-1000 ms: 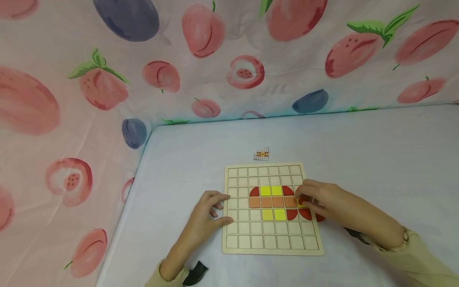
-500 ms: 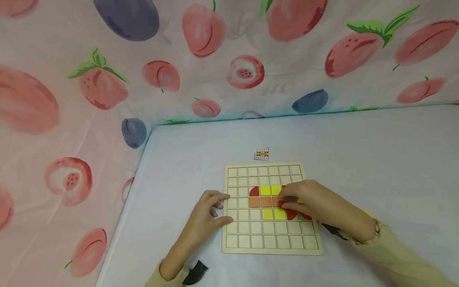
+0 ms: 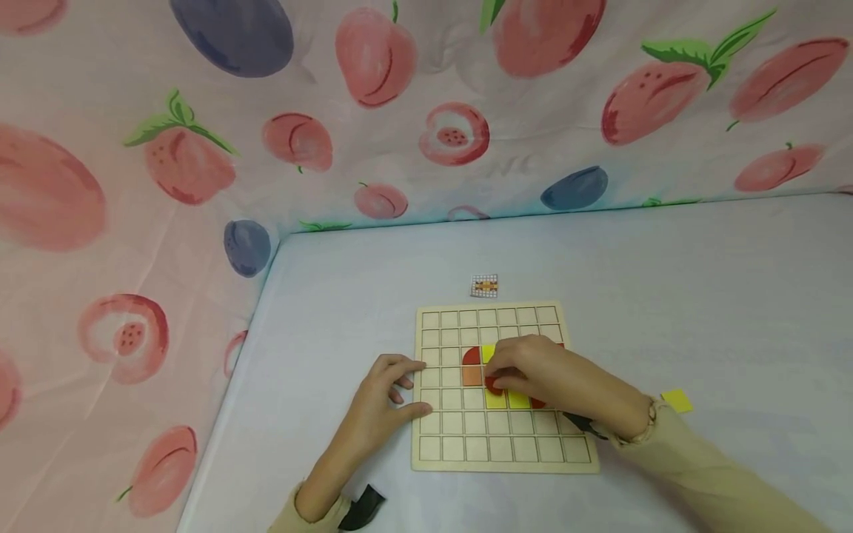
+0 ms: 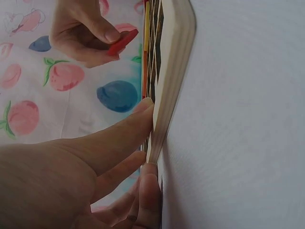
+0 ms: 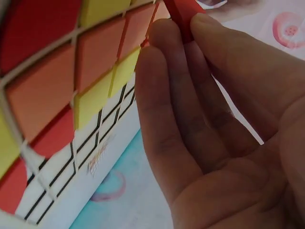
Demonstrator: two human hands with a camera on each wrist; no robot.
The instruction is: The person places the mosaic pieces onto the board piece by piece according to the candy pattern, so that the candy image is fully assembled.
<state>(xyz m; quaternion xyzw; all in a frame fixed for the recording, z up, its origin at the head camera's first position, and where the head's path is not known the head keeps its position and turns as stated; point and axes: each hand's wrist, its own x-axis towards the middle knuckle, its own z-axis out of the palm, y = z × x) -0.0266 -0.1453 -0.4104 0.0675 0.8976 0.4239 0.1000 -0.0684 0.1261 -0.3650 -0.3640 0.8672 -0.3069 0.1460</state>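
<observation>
Over the middle of a wooden grid board point(image 3: 506, 448), my right hand point(image 3: 533, 366) pinches a red tile point(image 5: 185, 14) with one rounded edge between thumb and fingertips. The left wrist view shows this red tile raised off the board. My left hand point(image 3: 380, 400) rests at the board's left edge, thumb and index finger spread and touching its border, the other fingers bent beside it. On the board lie a red quarter-round tile point(image 3: 472, 356), orange tiles point(image 3: 472, 376) and yellow tiles point(image 3: 495, 400); the right hand hides several others in the head view.
A small picture card point(image 3: 484, 286) with a gridded pattern lies behind the board. One loose yellow tile point(image 3: 677, 400) is on the white tabletop point(image 3: 320, 311) beside the right sleeve. Fruit-printed cloth point(image 3: 393, 148) stands at the back and left.
My right hand has moved left across the board with the red tile, from the right edge to the middle. The loose yellow tile has come into view. The left hand stays put.
</observation>
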